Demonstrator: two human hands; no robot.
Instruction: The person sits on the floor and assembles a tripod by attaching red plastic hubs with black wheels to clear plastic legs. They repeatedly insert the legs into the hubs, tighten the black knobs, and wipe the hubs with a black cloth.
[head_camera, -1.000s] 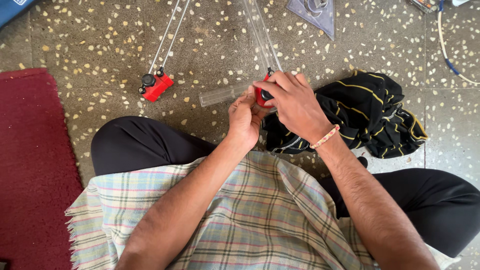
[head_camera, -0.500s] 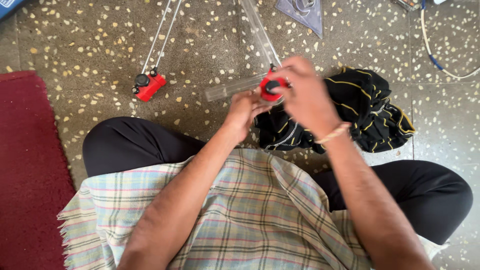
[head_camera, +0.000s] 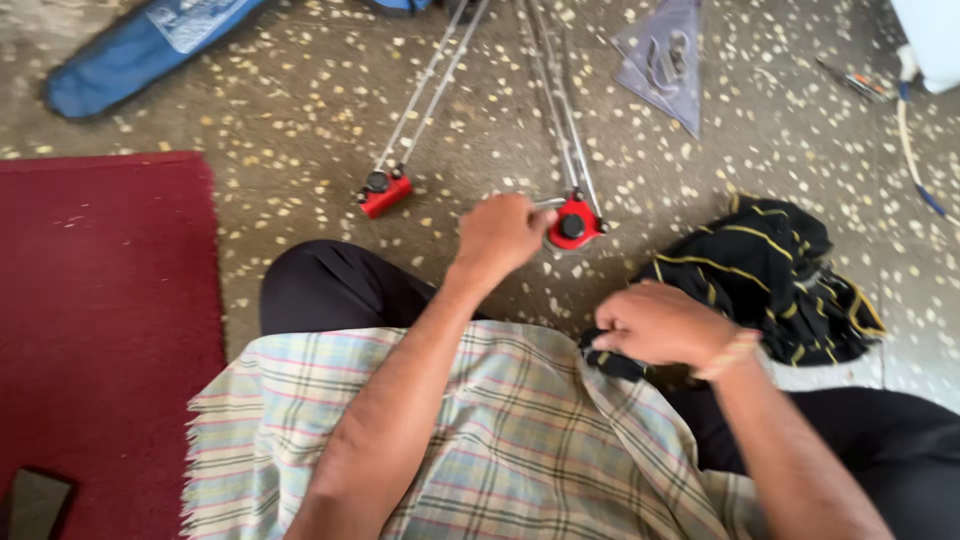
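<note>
While the person sits on the speckled terrazzo floor (head_camera: 300, 110) with a plaid cloth (head_camera: 480, 440) over the lap, both hands are busy out front. The left hand (head_camera: 503, 235) is curled into a closed grip on a short metal piece right next to a red joint block (head_camera: 573, 224) with a black knob on top — that block sits just to the right of the grip, touching or nearly touching the knuckles. Thin metal rods (head_camera: 560, 110) run away from the block, up past the grip toward the far edge of the view.

The right hand (head_camera: 660, 323) is nearer the body and to the right of the left grip, fingers pinched shut on the edge of a black cloth with yellow stripes (head_camera: 770, 280); the rest of that cloth lies bunched on the floor just beyond and to the right of this grip.

A second red joint block (head_camera: 385, 192), with its own black knob and pair of rods (head_camera: 430, 80), lies on the floor to the left of the left grip, clearly apart from it — nobody's touching that one.

Further out: a grey triangular pouch (head_camera: 668, 60) beyond the right grip, a blue bag (head_camera: 140, 50) far off to the left, and a dark red rug (head_camera: 100, 320) along the left side. A white and blue cable (head_camera: 908, 150) runs along the far right.
</note>
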